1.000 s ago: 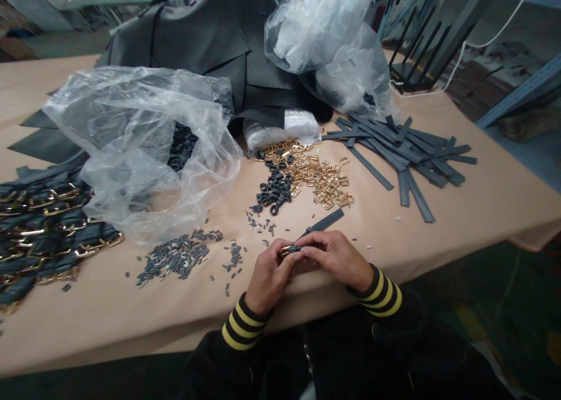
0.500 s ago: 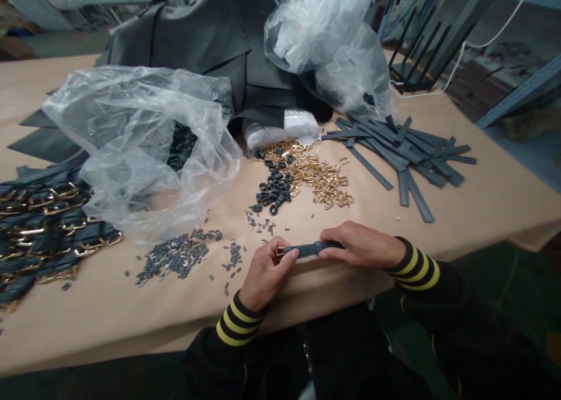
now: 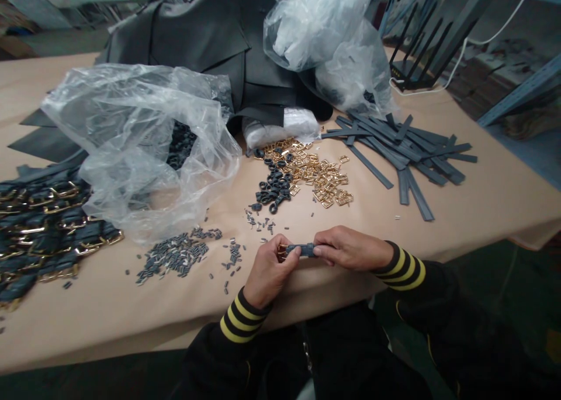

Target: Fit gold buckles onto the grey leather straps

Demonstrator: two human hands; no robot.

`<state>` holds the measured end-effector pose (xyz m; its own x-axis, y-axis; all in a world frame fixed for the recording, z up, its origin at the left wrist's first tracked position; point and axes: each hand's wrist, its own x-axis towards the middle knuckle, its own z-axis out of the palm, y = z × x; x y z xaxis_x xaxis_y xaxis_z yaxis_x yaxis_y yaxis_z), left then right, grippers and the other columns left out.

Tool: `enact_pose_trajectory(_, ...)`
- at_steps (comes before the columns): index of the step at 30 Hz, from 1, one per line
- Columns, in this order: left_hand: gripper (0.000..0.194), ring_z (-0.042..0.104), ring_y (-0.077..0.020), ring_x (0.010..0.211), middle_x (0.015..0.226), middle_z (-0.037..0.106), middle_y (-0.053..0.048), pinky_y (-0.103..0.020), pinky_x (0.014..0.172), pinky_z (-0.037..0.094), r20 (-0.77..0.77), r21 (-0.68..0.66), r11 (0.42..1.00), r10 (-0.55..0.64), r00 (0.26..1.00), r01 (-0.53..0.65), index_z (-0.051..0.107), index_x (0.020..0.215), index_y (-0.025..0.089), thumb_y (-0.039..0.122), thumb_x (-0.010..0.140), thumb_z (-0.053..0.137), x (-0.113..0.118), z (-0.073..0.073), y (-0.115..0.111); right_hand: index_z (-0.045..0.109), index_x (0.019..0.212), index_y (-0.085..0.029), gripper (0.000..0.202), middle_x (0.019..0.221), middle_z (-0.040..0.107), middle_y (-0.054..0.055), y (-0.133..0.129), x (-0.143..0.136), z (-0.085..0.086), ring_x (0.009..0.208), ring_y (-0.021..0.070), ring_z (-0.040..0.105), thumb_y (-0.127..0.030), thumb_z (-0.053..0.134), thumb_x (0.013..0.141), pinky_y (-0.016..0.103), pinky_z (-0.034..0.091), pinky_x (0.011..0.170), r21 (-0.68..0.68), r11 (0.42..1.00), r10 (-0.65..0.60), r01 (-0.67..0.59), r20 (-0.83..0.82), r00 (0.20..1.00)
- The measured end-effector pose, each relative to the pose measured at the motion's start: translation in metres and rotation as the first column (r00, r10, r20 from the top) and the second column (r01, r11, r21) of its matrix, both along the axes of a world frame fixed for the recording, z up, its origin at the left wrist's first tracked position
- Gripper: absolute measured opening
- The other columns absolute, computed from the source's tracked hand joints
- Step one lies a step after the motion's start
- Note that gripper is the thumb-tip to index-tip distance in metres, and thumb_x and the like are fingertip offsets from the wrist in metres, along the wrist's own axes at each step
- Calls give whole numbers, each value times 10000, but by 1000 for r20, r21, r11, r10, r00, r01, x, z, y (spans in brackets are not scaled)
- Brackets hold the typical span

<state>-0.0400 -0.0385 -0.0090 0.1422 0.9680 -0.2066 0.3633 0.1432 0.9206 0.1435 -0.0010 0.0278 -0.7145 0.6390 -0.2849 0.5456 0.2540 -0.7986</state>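
Observation:
Between my hands, above the table's front edge, is a short dark blue-grey strap (image 3: 303, 250) with a gold buckle (image 3: 284, 250) at its left end. My left hand (image 3: 270, 266) pinches the strap's buckle end, thumb on top. My right hand (image 3: 350, 247) is closed round the other end, its thumb and fingers against a keeper loop (image 3: 310, 250) on the strap. The strap's right end is hidden inside my right hand. Beyond my hands lie a pile of gold buckles (image 3: 326, 180) and a cluster of dark loops (image 3: 275, 186).
Small cut pieces (image 3: 175, 257) are scattered at left. Buckled straps (image 3: 44, 230) lie stacked at far left, beside a clear plastic bag (image 3: 131, 131). Loose strips (image 3: 407, 148) lie at right. Dark sheet material (image 3: 197, 43), another plastic bag (image 3: 319, 26) and a router (image 3: 412, 72) stand behind.
My right hand has moved left, closer to my left hand. The keeper loop sits nearer the buckle, and less of the strap shows between my hands.

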Motion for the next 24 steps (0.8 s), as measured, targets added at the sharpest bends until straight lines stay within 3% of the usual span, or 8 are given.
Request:
enact_pose_trajectory(9,170,357,-73,461,505,386,66,-190,455,287,-99,78,997,17,995,-9,440,614,168,271,719,525,7,-3,-4,494,610,-126,265,499,362,-56,-6,-1,-15,470,53,327,-280,455,822,189,219,456,124,989,-82,81,5,997)
enact_pose_trajectory(12,177,361,-72,465,513,389,63,-189,457,289,-60,71,997,-5,998,9,442,631,167,283,738,521,4,-5,-4,486,593,-130,292,496,358,-57,-6,-2,-15,470,54,326,-305,451,825,188,218,452,137,986,-92,92,-4,996)
enact_pose_trajectory(17,190,393,-70,440,503,442,63,-189,444,302,94,-30,984,-172,980,176,443,712,171,339,786,495,-10,-4,0,536,662,-130,223,522,497,-27,-6,-3,-7,472,65,408,-259,447,820,182,279,476,75,996,-54,54,3,999)
enact_pose_trajectory(20,184,424,-76,450,506,472,56,-193,461,326,74,-37,975,-216,974,219,449,738,169,339,798,488,-11,-4,0,543,705,-131,176,580,584,5,-8,-5,-4,501,78,486,-195,425,819,185,326,521,27,999,-25,25,11,1000)
enact_pose_trajectory(24,184,441,-79,449,509,487,51,-195,465,346,37,-22,975,-220,975,220,459,748,167,342,802,484,-7,-3,-2,517,696,-133,159,609,582,11,-12,-7,-10,533,85,494,-164,419,818,189,342,549,52,998,-35,36,-20,999)
